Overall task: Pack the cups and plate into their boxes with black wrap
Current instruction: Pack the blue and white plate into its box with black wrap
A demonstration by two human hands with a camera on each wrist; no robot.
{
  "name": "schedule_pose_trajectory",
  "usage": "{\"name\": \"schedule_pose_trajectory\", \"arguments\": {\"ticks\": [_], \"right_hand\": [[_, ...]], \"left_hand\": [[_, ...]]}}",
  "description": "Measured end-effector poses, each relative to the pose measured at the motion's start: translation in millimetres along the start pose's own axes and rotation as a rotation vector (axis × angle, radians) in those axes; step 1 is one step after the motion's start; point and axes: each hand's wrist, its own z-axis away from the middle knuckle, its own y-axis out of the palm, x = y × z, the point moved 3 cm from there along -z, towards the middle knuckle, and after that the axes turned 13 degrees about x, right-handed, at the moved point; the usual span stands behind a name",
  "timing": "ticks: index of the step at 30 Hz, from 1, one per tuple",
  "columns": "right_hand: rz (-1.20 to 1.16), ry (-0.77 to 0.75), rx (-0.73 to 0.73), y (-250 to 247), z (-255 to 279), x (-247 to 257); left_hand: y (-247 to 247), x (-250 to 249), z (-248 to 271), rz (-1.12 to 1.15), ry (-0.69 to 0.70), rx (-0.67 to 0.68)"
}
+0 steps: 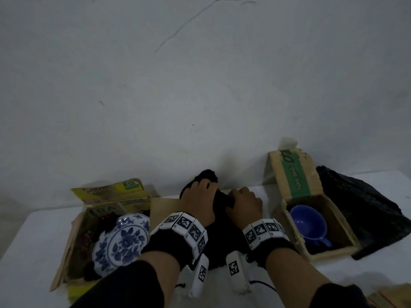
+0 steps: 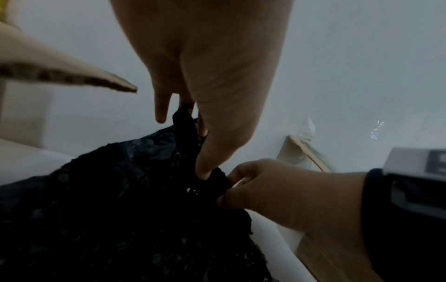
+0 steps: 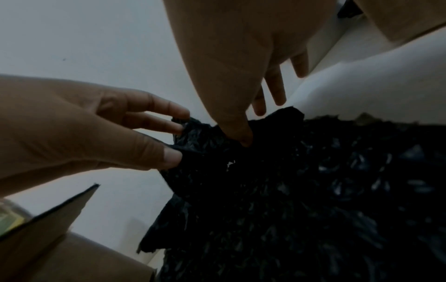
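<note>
Both hands meet at the table's middle over a crumpled black wrap [image 1: 219,227]. My left hand [image 1: 209,188] pinches its far edge, thumb against fingers; in the left wrist view the left hand [image 2: 201,152] holds the black wrap [image 2: 115,209]. My right hand [image 1: 236,202] grips the same edge beside it, and in the right wrist view the right hand [image 3: 251,126] pinches the black wrap [image 3: 301,190]. What lies under the wrap is hidden. A blue-and-white plate [image 1: 123,238] leans in the left box [image 1: 73,245]. A blue cup [image 1: 308,223] lies in the right box [image 1: 347,230].
A flat brown cardboard flap [image 1: 164,205] lies under the wrap at the left. A second black wrap sheet [image 1: 360,210] is spread right of the cup's box, whose green-banded lid [image 1: 293,174] stands open against the wall. The white table's front edge is near my forearms.
</note>
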Motion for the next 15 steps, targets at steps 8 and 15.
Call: {"name": "schedule_pose_trajectory", "arguments": {"ticks": [8,15], "right_hand": [[-0.427,-0.22,-0.259,-38.8,29.8,15.9],[-0.864,-0.462,-0.299,-94.3,81.4,43.2]], "left_hand": [[-18.5,-3.5,17.2,0.133,0.027,-0.137],[-53.4,-13.1,49.1,0.182,0.096,-0.427]]}}
